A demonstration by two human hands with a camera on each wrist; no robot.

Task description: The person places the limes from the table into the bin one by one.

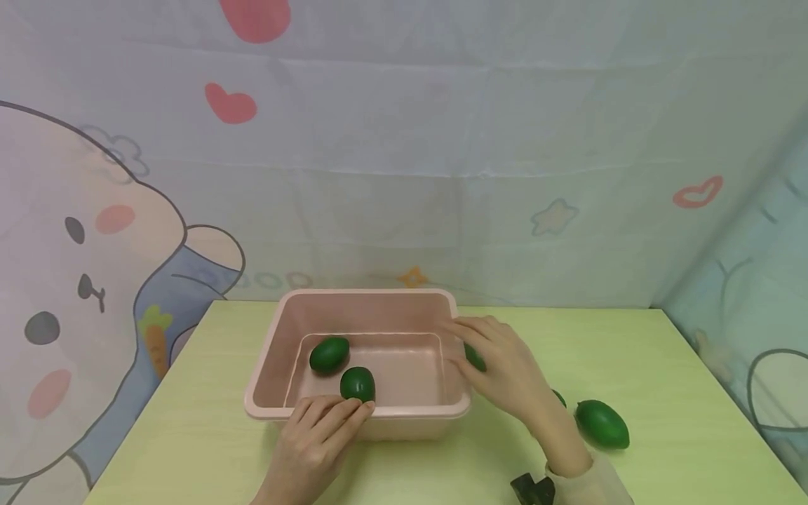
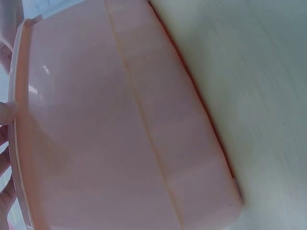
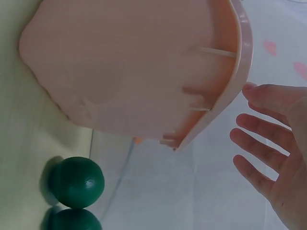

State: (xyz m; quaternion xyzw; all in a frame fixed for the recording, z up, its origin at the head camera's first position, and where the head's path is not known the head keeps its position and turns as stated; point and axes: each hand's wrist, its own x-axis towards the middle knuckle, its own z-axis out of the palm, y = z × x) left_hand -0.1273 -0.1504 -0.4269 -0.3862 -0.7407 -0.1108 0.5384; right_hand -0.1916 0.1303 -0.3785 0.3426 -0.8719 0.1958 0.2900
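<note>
A pink plastic basin holds two green limes: one lime farther back, another lime near the front wall. My left hand grips the front rim, fingers bent over it beside the nearer lime. In the left wrist view, its fingertips show at the rim, the rest of the hand being mostly hidden. At the basin's right side, my right hand is spread and holds nothing. The right wrist view shows its thumb tip right at the rim and the other fingers apart and nearly straight.
Right of the basin, a lime lies on the pale yellow-green table. Two more limes show partly: one lime behind my right hand, another lime behind the forearm. A printed cloth hangs behind the table.
</note>
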